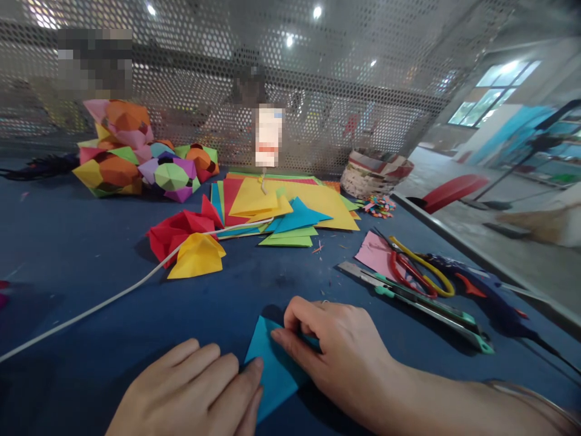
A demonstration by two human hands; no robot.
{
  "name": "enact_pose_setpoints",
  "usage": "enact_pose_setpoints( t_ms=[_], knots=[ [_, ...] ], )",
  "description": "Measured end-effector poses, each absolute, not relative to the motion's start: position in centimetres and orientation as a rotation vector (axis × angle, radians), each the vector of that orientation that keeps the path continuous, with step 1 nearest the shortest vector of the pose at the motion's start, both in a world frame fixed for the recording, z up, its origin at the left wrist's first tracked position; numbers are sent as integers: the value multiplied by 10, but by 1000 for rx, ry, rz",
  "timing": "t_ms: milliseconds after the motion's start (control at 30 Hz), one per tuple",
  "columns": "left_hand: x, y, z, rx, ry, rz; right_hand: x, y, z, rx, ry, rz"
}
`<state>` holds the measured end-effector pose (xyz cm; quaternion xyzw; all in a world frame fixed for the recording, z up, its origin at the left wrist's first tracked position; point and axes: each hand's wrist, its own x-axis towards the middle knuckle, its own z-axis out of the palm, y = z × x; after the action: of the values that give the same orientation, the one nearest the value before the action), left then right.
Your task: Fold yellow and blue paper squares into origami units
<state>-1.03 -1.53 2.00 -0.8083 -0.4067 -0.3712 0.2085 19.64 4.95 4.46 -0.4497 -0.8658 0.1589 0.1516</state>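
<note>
Near: two hands, one left hand and one right hand, with one blue paper between. Right: one box cutter, one glue gun, one pink paper piece, one basket farther off. Far left: at least four multicoloured paper balls. Centre-left: one red folded shape, one yellow folded shape, one white cord. Far middle: one stack of coloured sheets, sheets too overlapped to number.

Paper sheet left of utility knife

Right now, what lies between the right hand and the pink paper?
The cutter lies across the stretch between the right hand and the pink paper, in the head view.
</note>
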Motion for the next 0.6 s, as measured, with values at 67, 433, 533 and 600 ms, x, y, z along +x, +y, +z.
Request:
enact_pose_setpoints(
  t_ms=[67,433,533,600],
  knots=[
    [-8,-14,24,-2307,-1124,-940,196,49,44,-1288,-2500,437],
    [-10,-12,17,-2527,-883,-1019,193,47,55,-1406,-2530,556],
    [-11,-9,24,-2530,-841,-955,193,47,57,-1406,-2537,578],
    [-8,-7,31,-2517,-823,-944,193,48,57,-1403,-2541,584]
  ],
)
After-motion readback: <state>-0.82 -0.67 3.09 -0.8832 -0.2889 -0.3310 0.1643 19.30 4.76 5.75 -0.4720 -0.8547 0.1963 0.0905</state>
